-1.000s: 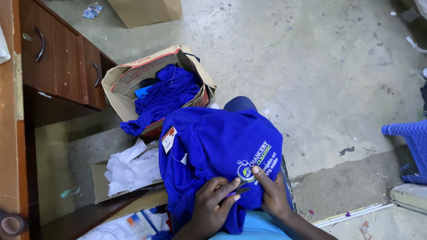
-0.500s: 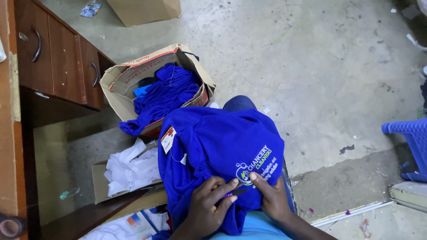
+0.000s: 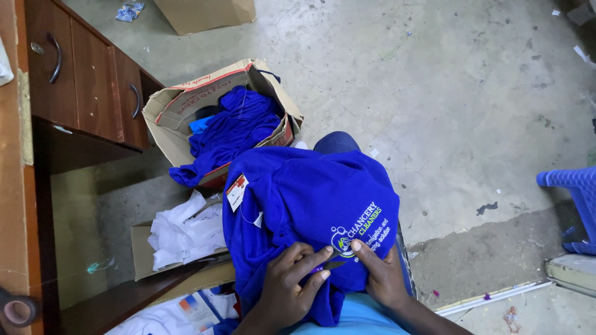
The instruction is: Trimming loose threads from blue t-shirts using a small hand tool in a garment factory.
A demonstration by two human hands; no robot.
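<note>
A blue shirt (image 3: 304, 198) with a white and green printed logo lies spread over my lap, a paper tag (image 3: 236, 192) hanging at its collar. My left hand (image 3: 288, 285) rests on the shirt's near edge and holds a small dark cutter with a purple handle (image 3: 326, 265). Its tip points at the cloth just below the logo. My right hand (image 3: 380, 276) pinches the shirt beside the logo, its forefinger touching the print.
An open cardboard box (image 3: 171, 108) of blue garments stands on the concrete floor ahead. A flat box with white cloth (image 3: 183, 232) lies to my left. A wooden cabinet (image 3: 81, 80) with drawers runs along the left. A blue plastic chair (image 3: 574, 192) is at the right edge.
My hands have stayed on the shirt near the logo, the fingers shifting only slightly. The view has drifted a little.
</note>
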